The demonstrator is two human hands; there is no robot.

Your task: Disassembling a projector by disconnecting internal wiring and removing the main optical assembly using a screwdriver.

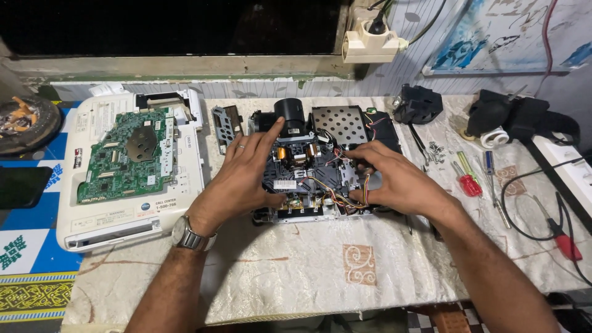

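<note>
Head view: two hands, left hand [246,176] and right hand [394,182], on one opened projector [308,166].

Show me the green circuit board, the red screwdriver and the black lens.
green circuit board [126,154]: head view, middle of the board.
red screwdriver [470,184]: head view, on its red handle.
black lens [290,113]: head view, on the barrel.

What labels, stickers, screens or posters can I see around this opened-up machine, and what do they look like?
Label strip: white, with dark print, front of the white cover at left.
Small sticker: white rectangle inside the opened machine, beside the left hand.
Poster: blue and white, on the wall, upper right.
Phone screen: dark, far left.
</note>
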